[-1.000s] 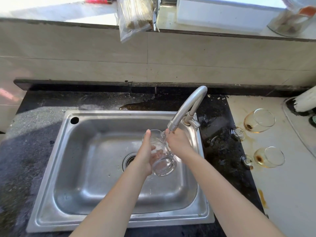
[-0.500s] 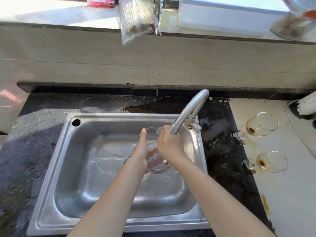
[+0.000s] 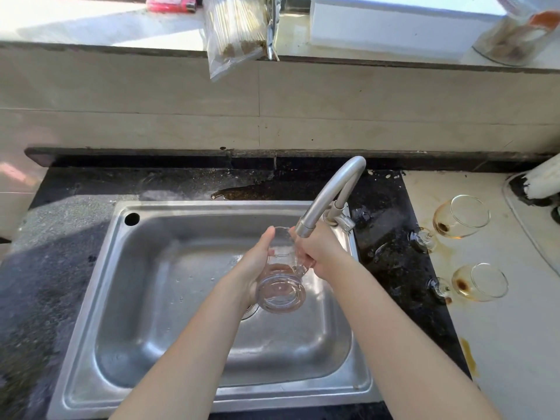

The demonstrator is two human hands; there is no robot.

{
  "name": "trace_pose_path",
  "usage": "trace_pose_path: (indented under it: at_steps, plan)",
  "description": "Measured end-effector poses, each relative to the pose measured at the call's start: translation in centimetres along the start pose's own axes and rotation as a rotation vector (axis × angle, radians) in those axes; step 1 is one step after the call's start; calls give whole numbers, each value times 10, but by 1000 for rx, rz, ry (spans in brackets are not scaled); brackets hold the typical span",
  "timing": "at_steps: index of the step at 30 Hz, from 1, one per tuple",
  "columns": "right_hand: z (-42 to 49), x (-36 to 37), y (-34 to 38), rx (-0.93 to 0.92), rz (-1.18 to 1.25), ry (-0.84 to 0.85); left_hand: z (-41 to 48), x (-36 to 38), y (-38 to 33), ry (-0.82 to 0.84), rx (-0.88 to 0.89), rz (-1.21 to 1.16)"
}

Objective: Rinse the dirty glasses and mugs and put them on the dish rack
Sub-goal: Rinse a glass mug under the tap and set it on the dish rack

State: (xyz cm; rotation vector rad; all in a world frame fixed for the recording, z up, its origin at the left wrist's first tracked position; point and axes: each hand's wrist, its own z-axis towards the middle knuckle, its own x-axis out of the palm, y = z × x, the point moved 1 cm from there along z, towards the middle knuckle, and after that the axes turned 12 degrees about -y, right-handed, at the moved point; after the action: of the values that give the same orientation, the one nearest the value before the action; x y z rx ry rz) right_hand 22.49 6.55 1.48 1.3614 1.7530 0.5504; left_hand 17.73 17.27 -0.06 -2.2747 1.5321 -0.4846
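Observation:
A clear glass mug (image 3: 281, 286) is held tilted over the steel sink (image 3: 157, 268), its base towards me and its mouth under the tap spout (image 3: 328, 195). My left hand (image 3: 257, 256) grips the mug's left side. My right hand (image 3: 318, 253) grips its right side at the handle, just below the spout's tip. Two dirty stemmed glasses lie on their sides on the pale counter at the right, one further back (image 3: 457, 218) and one nearer (image 3: 475, 283), each with brown dregs and stains spilled around it.
Black wet countertop (image 3: 391, 237) surrounds the sink. A window ledge behind holds a red lighter (image 3: 171, 5), a plastic bag (image 3: 236, 31) hanging over its edge, a white box (image 3: 394, 25) and a glass jar (image 3: 518, 34). A white object (image 3: 542, 180) sits at the far right.
Both hands have turned and lowered the mug slightly under the spout, so its base now faces me more fully. The view has shifted a little.

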Motion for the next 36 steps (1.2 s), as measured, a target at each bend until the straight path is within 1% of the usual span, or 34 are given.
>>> trace_pose_path:
  at_steps: [1,3,5,7,9,11,14,16,17,19,20,22,23,24,25,26,27,28,29,30,31,32,33,35,36]
  plan:
    - [6,-1,-1,95,59,9,-1,0,-1,17,1,22]
    - [12,-4,-11,244,201,-34,-2,0,-3,61,-4,52]
    - [13,-7,-21,356,395,-61,-3,-1,-6,106,-20,52]
    - [14,-10,-30,439,587,-84,-5,-2,-8,163,-27,-16]
    - [16,-11,-37,519,716,-131,-3,1,-10,167,-20,-97]
    - [16,-10,-43,560,780,-174,-1,11,-10,85,49,-93]
    - [16,-9,-48,604,815,-243,-1,29,-7,-210,295,-21]
    - [14,-8,-48,619,855,-266,-1,37,-3,-407,559,49]
    - [11,-7,-48,621,887,-267,-2,39,0,-473,711,117]
    - [5,-6,-47,629,940,-263,-6,40,5,-555,961,293]
    - [2,-6,-47,635,951,-260,-7,39,5,-585,1032,384]
    - [-3,-7,-49,651,949,-257,-11,38,2,-611,1073,543]
    - [-4,-7,-50,654,936,-259,-12,36,-1,-613,1046,618]
    - [-5,-8,-50,647,911,-266,-10,33,-4,-605,980,662]
    - [-5,-8,-50,629,873,-282,-9,31,-6,-582,874,661]
    - [-5,-9,-49,602,822,-298,-8,26,-8,-535,738,610]
    - [-4,-10,-49,564,758,-306,-9,21,-11,-456,579,511]
    - [-3,-12,-48,520,699,-299,-10,17,-13,-341,399,399]
    - [-2,-12,-48,472,646,-275,-8,12,-12,-196,229,315]
    - [-3,-13,-47,417,600,-235,-7,8,-11,-45,112,287]
    - [-5,-14,-46,354,550,-184,-4,3,-10,78,56,309]
    - [-8,-14,-45,279,494,-131,0,-2,-8,157,30,338]
    - [-10,-14,-44,197,440,-83,4,-7,-6,215,18,349]
    - [-14,-13,-42,55,372,-22,7,-14,0,307,11,296]
    - [-15,-13,-41,2,346,0,8,-15,3,312,42,271]
